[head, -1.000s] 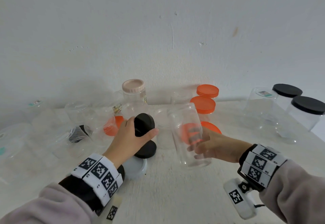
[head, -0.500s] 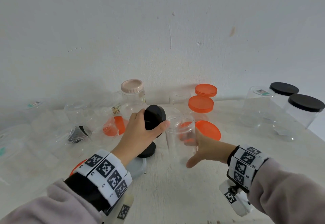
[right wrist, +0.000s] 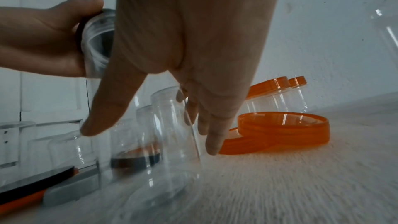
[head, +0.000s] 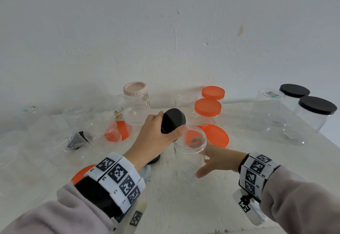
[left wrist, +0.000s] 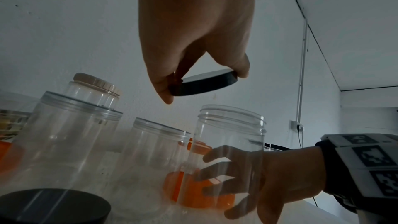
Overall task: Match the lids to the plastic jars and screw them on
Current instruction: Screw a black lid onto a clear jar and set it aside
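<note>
My left hand [head: 170, 123] pinches a black lid [head: 174, 118] by its rim and holds it tilted just above and left of the open mouth of a clear jar [head: 189, 138]. The jar stands upright on the white table [head: 184, 206]. My right hand [head: 200, 157] grips the jar low on its right side, fingers behind it and thumb stretched across the front. In the left wrist view the lid [left wrist: 204, 83] hangs over the jar's threaded neck [left wrist: 231, 118], apart from it. In the right wrist view my fingers [right wrist: 213, 125] lie round the jar [right wrist: 170, 125].
A second black lid [head: 154, 160] and a pale lid [head: 146, 171] lie under my left wrist. A loose orange lid [head: 217, 136] lies behind the jar. Orange-lidded jars [head: 207, 107], a pink-lidded jar [head: 135, 88] and black-lidded jars [head: 317, 105] stand at the back. Open clear jars crowd the left.
My right hand has tipped the jar upright and slid down to its base. My left hand has carried the black lid up and right to the jar's mouth.
</note>
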